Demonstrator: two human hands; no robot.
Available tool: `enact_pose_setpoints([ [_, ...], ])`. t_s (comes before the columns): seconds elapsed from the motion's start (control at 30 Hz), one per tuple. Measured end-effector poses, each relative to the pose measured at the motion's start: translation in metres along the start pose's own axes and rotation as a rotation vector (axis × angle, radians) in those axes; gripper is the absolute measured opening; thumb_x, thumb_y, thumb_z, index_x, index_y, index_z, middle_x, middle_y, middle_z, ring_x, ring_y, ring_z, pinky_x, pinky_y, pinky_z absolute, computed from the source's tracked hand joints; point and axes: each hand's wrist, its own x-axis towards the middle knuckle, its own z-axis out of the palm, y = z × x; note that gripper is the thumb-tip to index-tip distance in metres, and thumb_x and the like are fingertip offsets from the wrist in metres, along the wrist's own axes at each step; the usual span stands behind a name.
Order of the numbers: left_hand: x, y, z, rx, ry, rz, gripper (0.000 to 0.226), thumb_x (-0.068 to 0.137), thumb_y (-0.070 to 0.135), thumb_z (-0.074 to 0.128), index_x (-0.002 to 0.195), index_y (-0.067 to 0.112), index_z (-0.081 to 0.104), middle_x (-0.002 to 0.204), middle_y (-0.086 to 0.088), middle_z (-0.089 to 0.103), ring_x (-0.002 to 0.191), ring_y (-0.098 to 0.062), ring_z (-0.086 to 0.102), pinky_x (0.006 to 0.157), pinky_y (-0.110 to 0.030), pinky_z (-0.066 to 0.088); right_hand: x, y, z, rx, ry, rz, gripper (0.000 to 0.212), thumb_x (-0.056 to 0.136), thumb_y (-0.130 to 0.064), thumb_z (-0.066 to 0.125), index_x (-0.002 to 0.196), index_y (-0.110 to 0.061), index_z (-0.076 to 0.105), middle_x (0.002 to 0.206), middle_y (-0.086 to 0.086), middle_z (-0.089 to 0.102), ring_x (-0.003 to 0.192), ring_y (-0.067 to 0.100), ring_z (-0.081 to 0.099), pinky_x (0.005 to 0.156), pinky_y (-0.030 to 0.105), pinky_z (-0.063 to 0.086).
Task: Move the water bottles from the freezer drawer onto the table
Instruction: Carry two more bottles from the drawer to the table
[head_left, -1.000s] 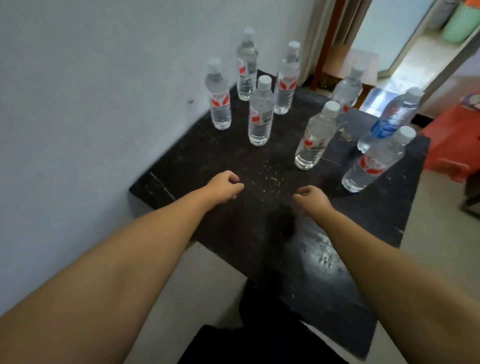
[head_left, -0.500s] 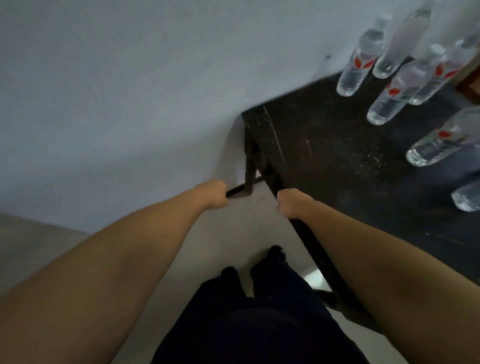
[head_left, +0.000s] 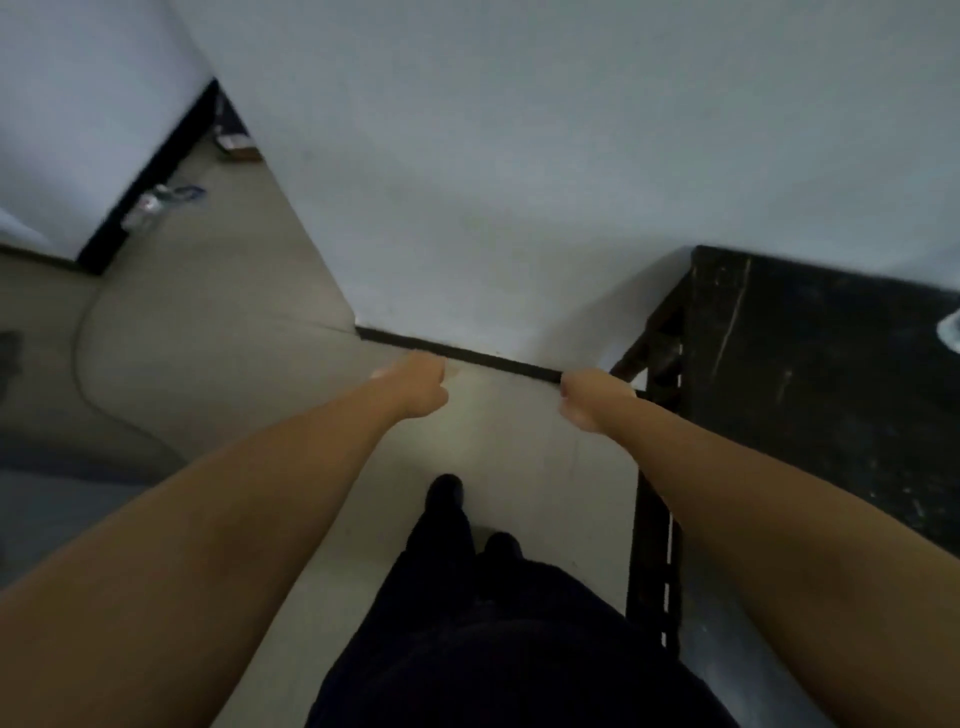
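black table (head_left: 810, 364) right of hands, seemingly empty-fisted.

Both hands, left (head_left: 418, 384) and right (head_left: 589, 397), loosely curled, empty, beside the black table (head_left: 810, 374).

A pale wall (head_left: 519, 156) meets a grey floor (head_left: 208, 322) along a dark skirting strip (head_left: 467, 358), with blurred litter (head_left: 156, 200) lying by a far doorway.

A plain pale grey-white wall (head_left: 519, 156) fills the space beyond the hands, edged below by a thin black skirting strip (head_left: 467, 358). The smooth light beige floor (head_left: 208, 322) spreads under and left of them. To their right stands the scuffed black wooden surface (head_left: 810, 374).
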Motion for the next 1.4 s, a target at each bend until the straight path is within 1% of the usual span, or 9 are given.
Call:
enact_pose_setpoints([
  [0.1,-0.044,-0.013,0.032,-0.06,-0.01,-0.127,0.036,0.095,0.024,0.045,0.127,0.011,0.052,0.13,-0.009,0.054,0.113,-0.028,0.055,0.09,-0.035,0.047,-0.001,-0.028,0.01,-0.133,-0.017,-0.127,0.015,0.094,-0.014,0.041,0.085,-0.013,0.053,0.086,0.008,0.053,0.084,0.029,0.055,0.076,0.036,0.041],
  [0.13,-0.058,-0.018,0.043,-0.087,-0.007,-0.167,0.036,0.095,0.024,0.044,0.129,0.012,0.051,0.131,-0.01,0.053,0.113,-0.028,0.055,0.09,-0.035,0.047,-0.003,-0.041,0.015,-0.176,-0.029,-0.168,0.015,0.093,-0.013,0.042,0.083,-0.014,0.052,0.085,0.009,0.052,0.081,0.028,0.053,0.075,0.036,0.041],
  [0.23,-0.098,-0.037,0.065,-0.188,0.019,-0.304,0.037,0.095,0.023,0.044,0.129,0.011,0.052,0.131,-0.012,0.054,0.115,-0.031,0.055,0.09,-0.035,0.047,-0.011,-0.078,0.029,-0.238,-0.029,-0.312,0.037,0.095,-0.016,0.042,0.13,-0.009,0.05,0.128,0.017,0.056,0.114,0.033,0.056,0.092,0.036,0.044],
  [0.3,-0.133,-0.059,0.082,-0.281,0.054,-0.42,0.036,0.094,0.023,0.045,0.127,0.01,0.054,0.131,-0.013,0.055,0.118,-0.032,0.054,0.093,-0.035,0.046,-0.021,-0.112,0.043,-0.28,-0.029,-0.428,0.044,0.096,-0.02,0.044,0.138,-0.01,0.043,0.137,0.016,0.052,0.122,0.032,0.053,0.095,0.034,0.043],
  [0.5,-0.216,-0.097,0.13,-0.468,0.107,-0.654,0.032,0.091,0.021,0.047,0.116,0.005,0.059,0.123,-0.015,0.06,0.11,-0.033,0.058,0.087,-0.033,0.048,-0.052,-0.182,0.08,-0.417,-0.061,-0.597,0.043,0.094,-0.023,0.047,0.135,-0.01,0.049,0.137,0.015,0.053,0.125,0.032,0.051,0.103,0.038,0.044],
  [0.7,-0.312,-0.106,0.207,-0.644,0.178,-0.816,0.035,0.094,0.021,0.046,0.124,0.007,0.056,0.128,-0.014,0.057,0.114,-0.031,0.056,0.088,-0.031,0.047,-0.111,-0.24,0.147,-0.591,-0.067,-0.724,0.041,0.094,-0.019,0.046,0.133,-0.009,0.052,0.134,0.016,0.056,0.122,0.033,0.054,0.1,0.038,0.046],
  [0.87,-0.407,-0.117,0.281,-0.766,0.247,-0.986,0.037,0.093,0.026,0.048,0.125,0.009,0.056,0.127,-0.013,0.057,0.113,-0.031,0.057,0.09,-0.034,0.048,-0.185,-0.291,0.221,-0.727,-0.087,-0.916,0.028,0.092,-0.019,0.047,0.111,-0.006,0.061,0.12,0.018,0.063,0.108,0.034,0.061,0.083,0.032,0.048],
  [1.1,-0.55,-0.109,0.389,-0.951,0.336,-1.295,0.032,0.092,0.024,0.05,0.116,0.005,0.062,0.12,-0.015,0.062,0.108,-0.031,0.06,0.086,-0.032,0.049,-0.306,-0.356,0.318,-0.881,-0.109,-1.226,0.029,0.095,-0.029,0.043,0.115,-0.013,0.057,0.122,0.01,0.059,0.108,0.03,0.058,0.079,0.029,0.043],
  [1.4,-0.629,-0.083,0.487,-1.21,0.332,-1.546,0.03,0.092,0.025,0.049,0.113,0.006,0.061,0.115,-0.014,0.063,0.104,-0.03,0.061,0.078,-0.031,0.047,-0.39,-0.415,0.407,-1.153,-0.159,-1.489,0.028,0.094,-0.025,0.043,0.113,-0.011,0.057,0.12,0.011,0.059,0.107,0.03,0.058,0.073,0.027,0.041],
])
